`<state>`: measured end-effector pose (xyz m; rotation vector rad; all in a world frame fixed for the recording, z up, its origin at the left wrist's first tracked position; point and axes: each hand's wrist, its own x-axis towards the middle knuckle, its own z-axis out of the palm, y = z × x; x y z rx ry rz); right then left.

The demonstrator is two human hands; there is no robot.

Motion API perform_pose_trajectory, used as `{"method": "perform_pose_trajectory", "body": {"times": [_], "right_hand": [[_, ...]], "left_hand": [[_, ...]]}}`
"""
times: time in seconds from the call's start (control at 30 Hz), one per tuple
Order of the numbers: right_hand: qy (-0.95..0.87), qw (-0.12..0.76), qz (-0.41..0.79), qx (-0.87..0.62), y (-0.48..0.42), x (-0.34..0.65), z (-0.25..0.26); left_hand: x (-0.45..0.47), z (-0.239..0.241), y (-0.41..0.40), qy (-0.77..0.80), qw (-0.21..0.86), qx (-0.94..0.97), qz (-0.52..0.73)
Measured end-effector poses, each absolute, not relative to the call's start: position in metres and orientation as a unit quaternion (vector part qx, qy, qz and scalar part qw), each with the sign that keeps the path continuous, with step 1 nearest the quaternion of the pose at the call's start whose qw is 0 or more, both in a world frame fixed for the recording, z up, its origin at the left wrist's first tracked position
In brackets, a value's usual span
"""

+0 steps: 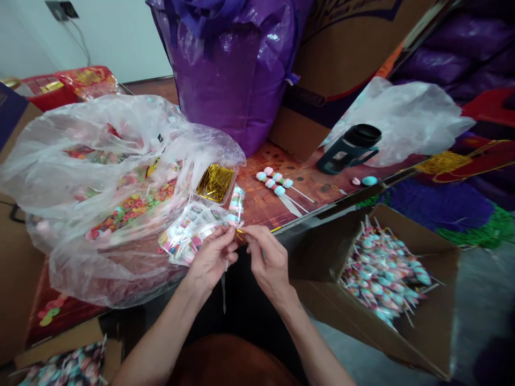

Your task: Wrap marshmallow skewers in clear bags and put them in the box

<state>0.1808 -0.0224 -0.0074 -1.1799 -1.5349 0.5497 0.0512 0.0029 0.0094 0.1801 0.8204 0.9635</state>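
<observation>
A marshmallow skewer [236, 206] in a clear wrapper is pinched in my left hand [214, 252], candy end up and stick pointing down. Against the gathered neck of the wrapper lies a gold twist tie [240, 232]. My right hand [267, 256] has thumb and fingers closed on the tie's other end. Just beyond my hands stands a clear tub of gold twist ties [215, 182]. Beside my left hand is a pile of printed clear wrappers [189, 228]. Unwrapped marshmallow skewers [276, 179] lie on the table to the right.
A big clear plastic bag [132, 214] of ring candies covers the table's left side. Behind stand a purple bag [229, 69] and a dark bottle [350, 149]. Lower right, a cardboard box [438, 257] holds many wrapped skewers; another box [115, 343] sits lower left.
</observation>
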Motion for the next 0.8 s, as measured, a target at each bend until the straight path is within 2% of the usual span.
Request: {"method": "perform_pose_trajectory", "body": {"times": [0.13,0.23,0.37,0.53,0.7,0.8], "right_hand": [[-0.729,0.517,0.049,-0.445,-0.016,0.189,-0.012],[-0.731,0.529,-0.007,-0.431,-0.012,0.188,-0.011],[-0.691,0.537,0.031,-0.483,-0.014,0.18,-0.008],[-0.637,0.537,0.145,-0.534,-0.03,0.184,-0.001],[-0.536,0.569,0.208,-0.589,-0.042,0.205,0.014],[-0.519,0.592,0.203,-0.582,-0.049,0.212,0.018]], "left_hand": [[0.055,0.012,0.002,0.378,0.814,0.055,0.437],[0.059,0.015,-0.003,0.369,0.815,0.061,0.443],[0.065,0.011,-0.004,0.347,0.816,0.093,0.453],[0.071,0.013,0.007,0.324,0.811,0.199,0.444],[0.075,0.031,0.0,0.373,0.688,0.439,0.442],[0.082,0.03,-0.01,0.423,0.662,0.477,0.394]]}}
